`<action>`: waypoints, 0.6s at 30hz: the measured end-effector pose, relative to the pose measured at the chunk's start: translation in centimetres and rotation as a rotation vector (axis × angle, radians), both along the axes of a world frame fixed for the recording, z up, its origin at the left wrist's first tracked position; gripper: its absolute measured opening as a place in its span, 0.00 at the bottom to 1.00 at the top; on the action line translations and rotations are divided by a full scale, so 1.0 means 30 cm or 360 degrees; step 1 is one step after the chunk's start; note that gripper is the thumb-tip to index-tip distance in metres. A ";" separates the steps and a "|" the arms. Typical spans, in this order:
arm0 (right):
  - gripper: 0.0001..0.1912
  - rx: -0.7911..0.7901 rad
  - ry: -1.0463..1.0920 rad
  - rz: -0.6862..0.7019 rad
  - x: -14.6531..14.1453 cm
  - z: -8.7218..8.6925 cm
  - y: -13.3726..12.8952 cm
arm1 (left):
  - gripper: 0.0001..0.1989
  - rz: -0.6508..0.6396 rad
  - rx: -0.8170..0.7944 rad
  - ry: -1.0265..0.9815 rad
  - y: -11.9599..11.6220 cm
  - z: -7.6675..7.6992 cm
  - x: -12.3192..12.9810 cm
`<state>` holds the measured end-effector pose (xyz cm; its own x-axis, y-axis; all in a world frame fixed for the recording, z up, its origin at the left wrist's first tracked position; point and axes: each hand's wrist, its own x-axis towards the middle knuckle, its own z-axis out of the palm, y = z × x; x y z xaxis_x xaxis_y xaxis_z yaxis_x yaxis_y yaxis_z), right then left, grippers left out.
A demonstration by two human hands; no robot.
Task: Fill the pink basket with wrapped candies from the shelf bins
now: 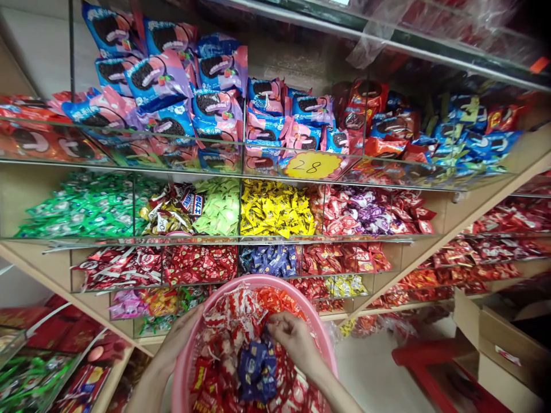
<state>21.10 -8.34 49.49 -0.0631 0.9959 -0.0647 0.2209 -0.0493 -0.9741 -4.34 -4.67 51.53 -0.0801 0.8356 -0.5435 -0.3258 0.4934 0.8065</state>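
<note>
A pink plastic basket (pixel 253 280) full of wrapped candies is in front of me at the bottom centre. My left hand (pixel 183 332) grips its left rim, the fingers partly hidden behind the wall. Over the candies inside, my right hand (pixel 293 339) is closed in a pinch, with a dark blue wrapped candy at its fingertips. Below it lies a small heap of blue wrapped candies (pixel 257 370). Red-and-white striped candies (pixel 235 304) fill the back of the basket, and red packets (pixel 206 381) fill the front left.
Ahead, glass-fronted shelves hold blue-and-pink cookie packs (pixel 159 80), green candies (pixel 92 203), yellow candies (pixel 278 209) and blue candies (pixel 269 260). A yellow price tag (pixel 312 166) reads 28. At right stand a red stool (pixel 430 353) and an open cardboard box (pixel 501 338).
</note>
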 end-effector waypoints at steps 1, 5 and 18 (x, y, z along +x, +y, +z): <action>0.16 0.0061 -0.0048 -0.0026 0.016 0.007 0.024 | 0.22 0.0004 0.0000 0.0009 0.000 -0.001 -0.003; 0.12 0.0371 -0.0357 -0.0089 0.068 0.042 0.156 | 0.23 0.0006 0.0009 0.0037 0.003 -0.017 -0.012; 0.14 0.0670 -0.1168 0.0085 0.016 0.038 0.439 | 0.22 0.0028 0.0088 -0.0009 0.002 -0.076 -0.026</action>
<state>21.58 4.82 50.62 -0.1979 0.9429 0.2678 0.7960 0.3140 -0.5174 -5.11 -4.61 49.24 -0.0922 0.8628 -0.4971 -0.3389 0.4423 0.8304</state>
